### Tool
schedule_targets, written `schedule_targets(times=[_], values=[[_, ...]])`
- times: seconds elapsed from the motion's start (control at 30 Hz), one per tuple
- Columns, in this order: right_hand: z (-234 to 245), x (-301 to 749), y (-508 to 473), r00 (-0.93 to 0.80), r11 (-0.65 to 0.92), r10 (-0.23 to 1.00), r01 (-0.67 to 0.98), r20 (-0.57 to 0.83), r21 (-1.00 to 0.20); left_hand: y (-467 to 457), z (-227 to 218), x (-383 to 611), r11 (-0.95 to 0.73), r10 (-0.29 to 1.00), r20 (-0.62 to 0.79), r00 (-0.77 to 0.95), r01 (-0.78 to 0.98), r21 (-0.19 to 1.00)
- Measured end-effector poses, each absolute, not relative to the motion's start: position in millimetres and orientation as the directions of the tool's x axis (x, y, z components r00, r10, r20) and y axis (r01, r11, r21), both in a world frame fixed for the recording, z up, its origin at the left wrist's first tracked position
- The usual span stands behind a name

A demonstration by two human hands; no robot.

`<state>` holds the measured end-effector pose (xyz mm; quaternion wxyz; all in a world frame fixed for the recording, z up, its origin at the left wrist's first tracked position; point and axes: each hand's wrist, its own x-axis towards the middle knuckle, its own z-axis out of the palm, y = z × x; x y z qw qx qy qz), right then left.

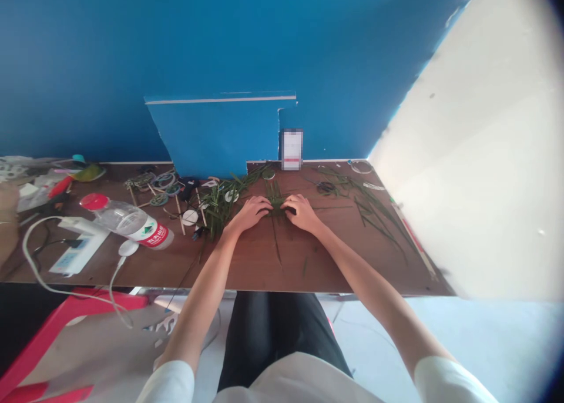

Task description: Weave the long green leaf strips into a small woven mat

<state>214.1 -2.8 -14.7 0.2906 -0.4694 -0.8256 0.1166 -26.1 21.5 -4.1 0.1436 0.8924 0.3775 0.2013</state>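
White shirt cloth (304,382) is seen nearest in the head view, with black trousers (273,338) past it. On the brown table (328,274), crossed green leaf strips (277,203) are held between the left hand (251,213) and the right hand (303,212). The fingers are bent onto the strips; how tightly they are pinched cannot be told. The strips seem to be being woven; next, the crossing should be kept flat while a loose end is tucked.
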Motion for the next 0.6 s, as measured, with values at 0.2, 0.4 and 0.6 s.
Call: schedule_targets(times=[0.2, 0.4, 0.6], values=[[-15.7, 214.1, -2.7, -0.373, 0.516, 0.853, 0.709, 0.366, -0.48, 25.1, -7.0, -25.4, -0.674, 0.731, 0.264, 0.629, 0.604, 0.426], [-17.3, 214.2, -2.1, -0.365, 0.507, 0.858, 0.717, 0.362, -0.479, 21.5, -1.2, -24.5, -0.688, 0.719, 0.268, 0.641, 0.604, 0.402], [-17.0, 214.1, -1.8, -0.362, 0.501, 0.861, 0.722, 0.357, -0.478, 19.1, 0.6, -25.0, -0.687, 0.724, 0.283, 0.629, 0.616, 0.387]])
